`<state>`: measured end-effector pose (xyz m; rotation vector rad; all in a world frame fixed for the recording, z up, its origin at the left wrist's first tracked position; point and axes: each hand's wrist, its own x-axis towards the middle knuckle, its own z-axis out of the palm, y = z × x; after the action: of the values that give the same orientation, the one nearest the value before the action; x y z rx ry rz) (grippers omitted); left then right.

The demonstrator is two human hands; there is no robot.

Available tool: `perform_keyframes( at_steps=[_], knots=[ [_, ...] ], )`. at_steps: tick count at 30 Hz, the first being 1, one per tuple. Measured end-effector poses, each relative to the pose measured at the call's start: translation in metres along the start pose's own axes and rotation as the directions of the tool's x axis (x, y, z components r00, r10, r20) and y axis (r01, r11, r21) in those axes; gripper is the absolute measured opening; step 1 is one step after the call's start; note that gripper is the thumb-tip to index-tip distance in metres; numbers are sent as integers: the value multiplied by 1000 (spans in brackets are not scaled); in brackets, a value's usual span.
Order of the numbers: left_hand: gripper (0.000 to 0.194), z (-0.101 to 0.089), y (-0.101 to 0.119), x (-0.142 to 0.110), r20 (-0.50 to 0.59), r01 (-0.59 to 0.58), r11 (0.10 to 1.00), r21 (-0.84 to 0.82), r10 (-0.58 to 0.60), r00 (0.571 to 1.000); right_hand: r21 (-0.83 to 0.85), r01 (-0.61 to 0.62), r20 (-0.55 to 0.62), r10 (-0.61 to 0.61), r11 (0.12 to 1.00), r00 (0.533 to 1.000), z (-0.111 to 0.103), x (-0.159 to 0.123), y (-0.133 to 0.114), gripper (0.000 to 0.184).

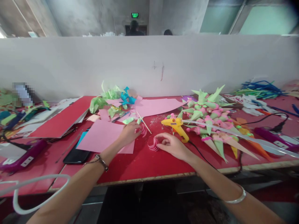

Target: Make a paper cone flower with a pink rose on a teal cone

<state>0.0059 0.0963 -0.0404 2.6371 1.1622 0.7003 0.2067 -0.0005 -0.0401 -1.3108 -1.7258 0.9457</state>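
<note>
My left hand [130, 133] reaches over a pink paper sheet [99, 140], its fingers closed on a curled pink paper piece [144, 131] cut into narrow strips. Lower and to the right, my right hand [171, 145] pinches a second curled pink paper piece [153, 145] between thumb and fingers, just above the red tabletop [144, 169]. A thin pale stick [143, 122] lies between the two hands. Beyond my right hand rests a yellow glue gun [176, 127] with a long clear glue stick in its back.
A heap of green and pink paper cones [210, 118] covers the right side. Crumpled green paper [99, 102] and pink scraps lie at the back. A black phone [77, 154] sits left, near a red board [65, 118]. Purple power strips [275, 138] flank both sides; a white partition [105, 65] stands behind.
</note>
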Motion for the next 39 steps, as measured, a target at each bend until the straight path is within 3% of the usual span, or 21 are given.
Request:
perform_keyframes(
  at_steps=[4, 12, 18, 24, 31, 39],
  knots=[
    [13, -1, -4, -1, 12, -26, 999, -28, 26, 1000, -18, 4, 39, -3, 1000, 999, -2, -2, 3, 28],
    [15, -15, -2, -10, 106, -180, 974, -135, 195, 975, -64, 61, 97, -55, 996, 994, -6, 1, 5, 20],
    [19, -11, 2, -16, 24, -62, 975, -215, 69, 997, -143, 39, 61, -30, 989, 998, -5, 4, 3, 17],
    [5, -17, 8, -23, -59, -148, 962, -228, 138, 989, -188, 18, 25, -13, 982, 1000, -3, 6, 5, 10],
    [15, -15, 10, -37, 16, -89, 996, -30, 90, 996, -245, 73, -3, -76, 967, 997, 1, 9, 7, 3],
    [21, -8, 8, -34, 89, -189, 977, 95, 181, 979, -287, 62, -35, -76, 956, 997, 1, 12, 2, 5]
  ],
)
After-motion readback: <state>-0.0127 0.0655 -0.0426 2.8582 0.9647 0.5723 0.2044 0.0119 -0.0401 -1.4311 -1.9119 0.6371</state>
